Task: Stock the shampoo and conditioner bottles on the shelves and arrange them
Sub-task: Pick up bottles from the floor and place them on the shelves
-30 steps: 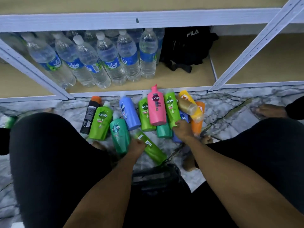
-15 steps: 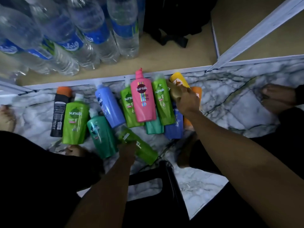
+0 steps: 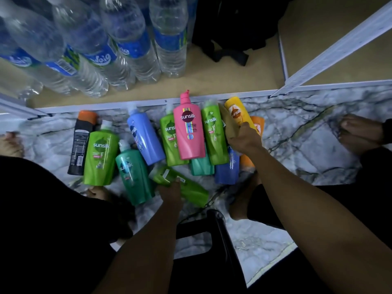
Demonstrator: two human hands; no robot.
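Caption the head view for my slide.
Left hand grips a green bottle, right hand a tan bottle, floor pile below shelf.

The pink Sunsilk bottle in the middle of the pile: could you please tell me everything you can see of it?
The pink bottle is glossy plastic, with a pink pump top pointing toward the shelf edge and a dark round "sunsilk" logo above a multicoloured stripe. It lies face up on top of the pile, overlapping the green bottle on its left and the green bottle on its right, its base over a teal bottle. Neither of the hands touches it.
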